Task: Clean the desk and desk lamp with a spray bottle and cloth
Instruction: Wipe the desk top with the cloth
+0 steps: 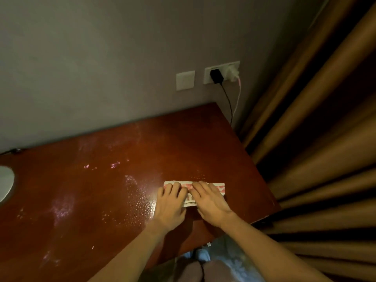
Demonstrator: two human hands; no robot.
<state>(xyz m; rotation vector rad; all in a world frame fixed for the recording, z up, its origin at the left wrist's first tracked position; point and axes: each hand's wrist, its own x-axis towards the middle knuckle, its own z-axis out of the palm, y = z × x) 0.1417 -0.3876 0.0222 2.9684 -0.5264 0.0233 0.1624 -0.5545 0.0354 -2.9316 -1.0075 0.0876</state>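
A folded white cloth with a pink pattern lies on the dark red wooden desk near its right edge. My left hand presses flat on the cloth's left part, fingers straight. My right hand presses flat on the right part beside it. Spray droplets glisten on the desk left of the cloth. At the far left edge a white round lamp base is partly in view. No spray bottle is visible.
A grey wall stands behind the desk with a blank switch plate and a socket holding a black and a white plug, cords hanging down. Brown curtains hang at the right. The desk's right edge is close to the cloth.
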